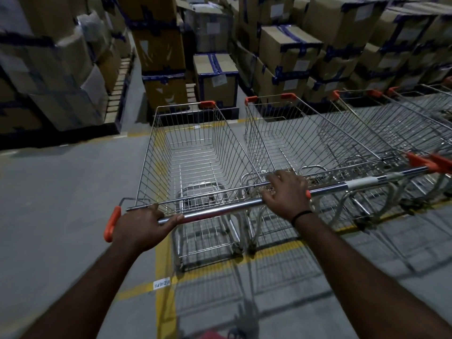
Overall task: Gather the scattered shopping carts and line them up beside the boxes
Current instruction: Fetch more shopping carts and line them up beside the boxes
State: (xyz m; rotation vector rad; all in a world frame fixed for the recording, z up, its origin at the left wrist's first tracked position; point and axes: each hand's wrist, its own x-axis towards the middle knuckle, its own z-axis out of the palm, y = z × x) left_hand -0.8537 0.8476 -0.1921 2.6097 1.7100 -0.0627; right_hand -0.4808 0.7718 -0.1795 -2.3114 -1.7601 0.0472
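While the boxes stand stacked on pallets along the far side of the grey floor, a row of carts is parked nose-in towards them on the right. The cart in hand sits at the left end of that row, just beside its neighbour and facing the boxes.

Both hands are on its chrome handle. The left hand grips near the orange end cap, and the right hand is clamped round the far end, its fingers curled over the bar.

The step looks like the final nudge into line. To do it well, push evenly with both arms so the nose stays square. Keep the basket side parallel to the neighbour without scraping it, and stop once the handles and orange corners run level. The yellow line under the cart gives a handy guide.

The wheels are mostly hidden beneath the basket. I cannot tell whether the right fingertips also touch the neighbour's bar. The carts furthest right are blurred and cut off by the frame edge, so I cannot count them. The print on the floor label is too small to read.
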